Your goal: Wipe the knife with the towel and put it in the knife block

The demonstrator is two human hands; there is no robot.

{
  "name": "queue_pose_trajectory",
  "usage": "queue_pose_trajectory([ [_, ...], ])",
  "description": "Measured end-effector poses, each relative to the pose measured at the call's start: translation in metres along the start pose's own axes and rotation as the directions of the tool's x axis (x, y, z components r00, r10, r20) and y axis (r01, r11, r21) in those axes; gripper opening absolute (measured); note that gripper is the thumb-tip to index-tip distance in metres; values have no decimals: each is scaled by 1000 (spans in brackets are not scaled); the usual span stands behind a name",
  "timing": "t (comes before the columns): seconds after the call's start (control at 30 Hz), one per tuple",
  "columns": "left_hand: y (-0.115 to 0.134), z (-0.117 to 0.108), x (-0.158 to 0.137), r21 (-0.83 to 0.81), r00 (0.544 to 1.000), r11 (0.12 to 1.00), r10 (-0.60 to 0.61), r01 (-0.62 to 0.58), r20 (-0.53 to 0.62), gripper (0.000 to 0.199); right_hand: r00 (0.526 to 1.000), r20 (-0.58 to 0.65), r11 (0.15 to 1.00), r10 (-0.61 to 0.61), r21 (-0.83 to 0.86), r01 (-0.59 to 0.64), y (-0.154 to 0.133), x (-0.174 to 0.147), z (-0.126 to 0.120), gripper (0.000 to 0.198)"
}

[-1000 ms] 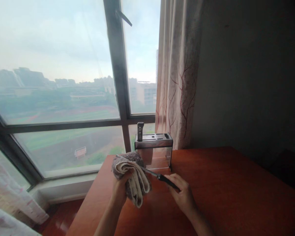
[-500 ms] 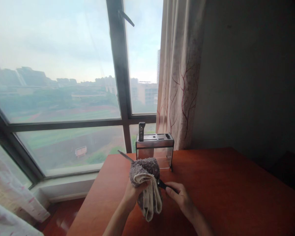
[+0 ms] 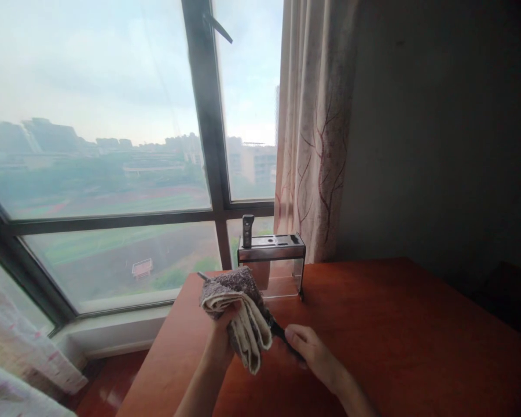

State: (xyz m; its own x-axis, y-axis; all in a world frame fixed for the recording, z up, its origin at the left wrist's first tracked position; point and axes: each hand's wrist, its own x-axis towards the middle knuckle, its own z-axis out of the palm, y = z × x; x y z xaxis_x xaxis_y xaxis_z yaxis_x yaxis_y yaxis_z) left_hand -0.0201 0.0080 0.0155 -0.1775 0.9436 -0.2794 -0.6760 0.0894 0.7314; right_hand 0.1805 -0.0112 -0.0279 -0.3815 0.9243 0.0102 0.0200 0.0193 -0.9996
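A folded grey-brown towel with a pale underside (image 3: 238,304) is wrapped around the blade of a knife. My left hand (image 3: 223,333) is closed on the towel from below and the left. Only the tip of the knife (image 3: 202,276) sticks out at the towel's upper left; the rest of the blade is hidden. My right hand (image 3: 308,350) grips the black knife handle at the lower right of the cloth. Behind both hands stands a knife block with clear sides and a metal top (image 3: 271,249), one dark handle (image 3: 248,230) rising from its left slot.
The red-brown wooden table (image 3: 373,324) spreads to the right of my hands. A window (image 3: 113,243) lies beyond its left and far edges. Behind the knife block hangs a curtain (image 3: 315,133), beside a dark wall (image 3: 425,133).
My left hand and the towel have slid up-left along the blade, so less of the tip shows. More of the handle end is visible by my right hand, which has shifted slightly left.
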Motion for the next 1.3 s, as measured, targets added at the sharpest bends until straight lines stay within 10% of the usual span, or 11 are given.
queue_pose_trajectory([
  [0.5, 32, -22, 29, 24, 893, 902, 431, -432, -126, 33, 853, -307, 882, -423, -354, 310, -5, 1, -27, 20],
  [0.97, 37, -42, 33, 366, 926, 851, 354, -377, 132, 31, 694, -715, 973, -82, 93, 210, 3, 0, -48, 39],
  [1.3, 22, -11, 17, -219, 979, 958, 162, -186, -126, 14, 918, -398, 993, 4, 106, 42, 2, 2, -32, 43],
])
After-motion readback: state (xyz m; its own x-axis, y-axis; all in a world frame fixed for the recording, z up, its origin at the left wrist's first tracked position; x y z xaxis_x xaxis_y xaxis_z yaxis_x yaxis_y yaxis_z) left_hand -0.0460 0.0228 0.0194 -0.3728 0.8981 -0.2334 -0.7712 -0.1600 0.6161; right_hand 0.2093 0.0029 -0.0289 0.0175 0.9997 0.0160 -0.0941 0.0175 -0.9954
